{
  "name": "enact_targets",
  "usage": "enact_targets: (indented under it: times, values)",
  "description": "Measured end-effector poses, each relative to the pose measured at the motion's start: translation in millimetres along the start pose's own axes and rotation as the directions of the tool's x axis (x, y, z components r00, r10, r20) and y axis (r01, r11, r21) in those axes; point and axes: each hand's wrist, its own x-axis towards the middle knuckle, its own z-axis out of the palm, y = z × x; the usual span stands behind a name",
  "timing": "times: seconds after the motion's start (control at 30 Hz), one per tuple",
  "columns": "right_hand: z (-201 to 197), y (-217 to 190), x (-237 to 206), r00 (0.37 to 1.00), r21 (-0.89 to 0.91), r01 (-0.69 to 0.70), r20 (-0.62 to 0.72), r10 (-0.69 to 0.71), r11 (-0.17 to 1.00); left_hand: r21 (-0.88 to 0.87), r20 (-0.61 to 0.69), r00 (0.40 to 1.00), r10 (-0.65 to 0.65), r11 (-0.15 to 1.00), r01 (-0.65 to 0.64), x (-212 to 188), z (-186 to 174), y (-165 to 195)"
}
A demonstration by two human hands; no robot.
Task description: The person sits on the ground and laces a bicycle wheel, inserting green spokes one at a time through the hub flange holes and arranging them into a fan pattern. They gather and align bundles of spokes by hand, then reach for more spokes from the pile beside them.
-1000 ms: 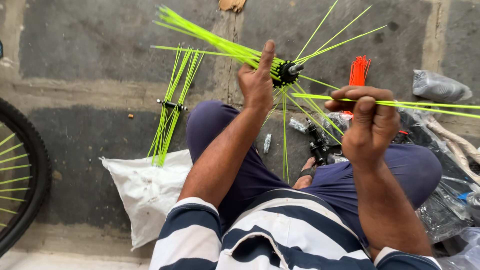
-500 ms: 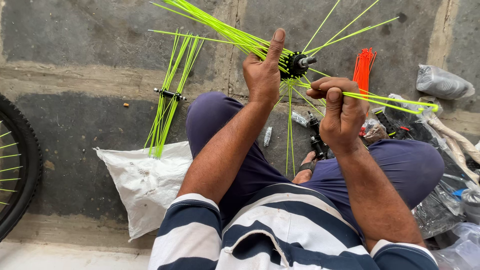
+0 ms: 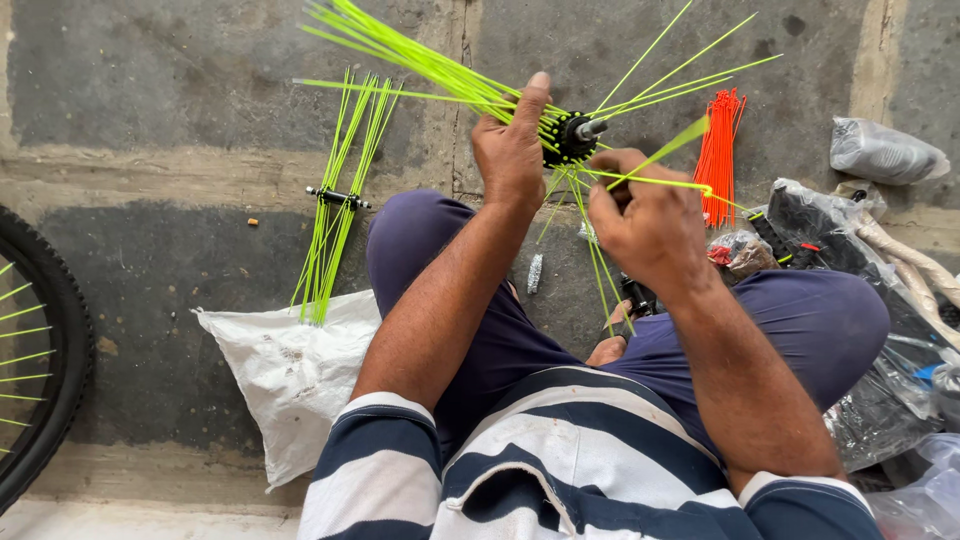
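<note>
I sit on the floor with a black wheel hub held up in front of me. Many neon-green spokes fan out of it. My left hand grips the hub from the left, thumb pointing up. My right hand is closed around a few green spokes just right of the hub, bending them toward it.
A second hub with green spokes lies on the concrete floor at left, above a white sack. A bicycle tyre with green spokes is at the far left. Orange spokes and plastic bags lie at right.
My right hand has moved left toward the hub, drawing the spokes it holds inward. The hub and left hand stayed nearly in place.
</note>
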Motion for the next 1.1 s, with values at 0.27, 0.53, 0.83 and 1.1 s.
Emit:
enact_targets:
  times: [0.27,0.53,0.83,1.1]
  values:
    - [-11.8,-7.6,-25.4,0.994,0.347,0.068,-0.105,-0.034,0.935,-0.023,-0.005,1.0,-0.015,1.0,0.015,3.3,-3.1,-2.4]
    - [-11.2,14.5,-33.6,0.998,0.098,0.069,-0.016,-0.068,0.993,0.025,0.003,1.0,-0.025,0.999,0.025,1.0,-4.2,2.6]
    - [-16.5,17.4,-34.2,0.939,0.109,0.18,0.277,-0.204,0.978,0.024,-0.04,0.999,-0.025,0.999,0.026,3.8,-1.3,0.8]
    - [-27.2,37.4,-53.7,0.982,0.36,0.036,0.16,-0.1,0.932,-0.046,0.023,0.998,-0.055,0.997,0.056,10.0,-7.4,-1.8]
